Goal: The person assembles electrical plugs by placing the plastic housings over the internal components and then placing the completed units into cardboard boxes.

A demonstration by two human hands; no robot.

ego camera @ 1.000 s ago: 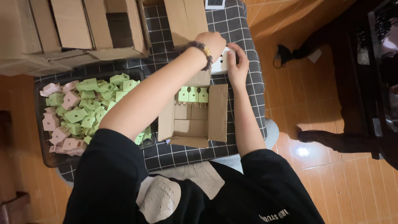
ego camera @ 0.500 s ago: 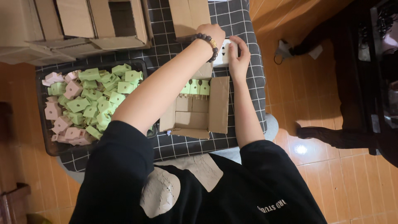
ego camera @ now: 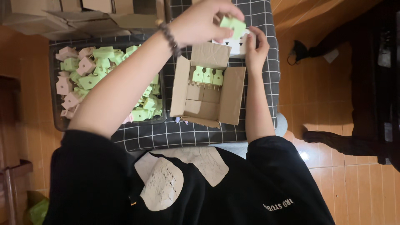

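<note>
- The left hand (ego camera: 200, 23) had lifted clear of the white socket block (ego camera: 237, 46), where half a second before it was pressed down beside the right; it now pinched a pale green plug adapter (ego camera: 233, 26) between thumb and fingers, held just above that block.
- The right hand (ego camera: 255, 48) stayed put, fingers curled around the block's right end, steadying it on the checked cloth (ego camera: 183, 133).
- Judging by that, one adapter had come off the block and was free to go elsewhere.
- Behind the block sat the open cardboard box (ego camera: 208, 104), three green adapters standing along its far wall.
- Left of the box, a dark tray (ego camera: 56, 125) held loose green and pink adapters.
- The block's face was mostly covered by both hands; the left fingertips ran off the top edge.
</note>
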